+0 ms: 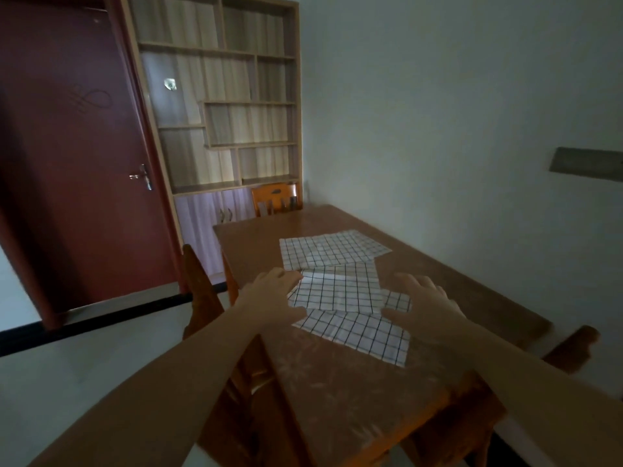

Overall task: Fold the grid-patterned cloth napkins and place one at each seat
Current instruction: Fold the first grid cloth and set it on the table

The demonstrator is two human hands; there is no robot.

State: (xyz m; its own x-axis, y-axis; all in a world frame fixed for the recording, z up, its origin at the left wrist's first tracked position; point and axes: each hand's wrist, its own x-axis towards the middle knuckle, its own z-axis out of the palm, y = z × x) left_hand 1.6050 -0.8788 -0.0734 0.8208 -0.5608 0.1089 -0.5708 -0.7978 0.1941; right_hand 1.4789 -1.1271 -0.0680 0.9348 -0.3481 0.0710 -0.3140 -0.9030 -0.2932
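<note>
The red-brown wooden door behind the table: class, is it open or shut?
Cannot tell for certain. The red-brown wooden door looks aligned with its frame, handle visible, but the tilted view hides any gap.

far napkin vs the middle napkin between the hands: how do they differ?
The far napkin lies untouched toward the table's far end; the middle napkin sits between the left hand and right hand. Far napkin spreads wider; middle napkin overlaps another napkin. Both share the grid pattern and lie flat.

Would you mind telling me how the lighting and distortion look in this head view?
Head view: dim overall, with a soft sheen on the table; wide-angle distortion tilts the door and shelves; the napkins read clearly; both hands look slightly soft.
</note>
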